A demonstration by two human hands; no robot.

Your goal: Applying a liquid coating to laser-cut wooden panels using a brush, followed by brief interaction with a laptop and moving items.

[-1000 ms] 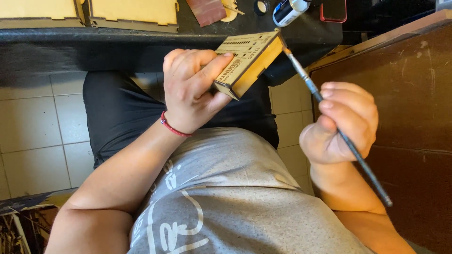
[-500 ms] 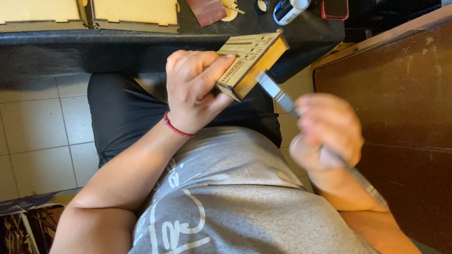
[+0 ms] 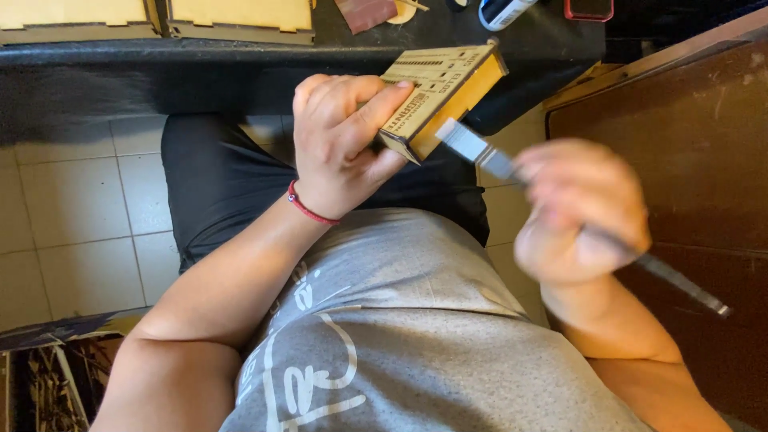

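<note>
The left hand (image 3: 344, 148) grips a small wooden box (image 3: 444, 88) by its near end, fingers wrapped over the engraved top and thumb underneath, holding it tilted in the air above the lap and just short of the dark counter (image 3: 240, 56). The right hand (image 3: 580, 212) is closed round the handle of a flat paintbrush (image 3: 496, 164); this hand is blurred with motion, and the pale bristles sit just beside the box's yellowish side, touching or nearly so.

The risks, as I judge them: the box hangs unsupported, held only at one end, so a firm push from the brush could twist it in the grip or knock it loose toward the tiled floor (image 3: 72, 208) below. A fast stroke could also overshoot the narrow side and smear the engraved top or the left fingers (image 3: 364, 100). Anything wet on the bristles would drip onto the grey shirt (image 3: 416, 320) directly beneath both hands.
</note>
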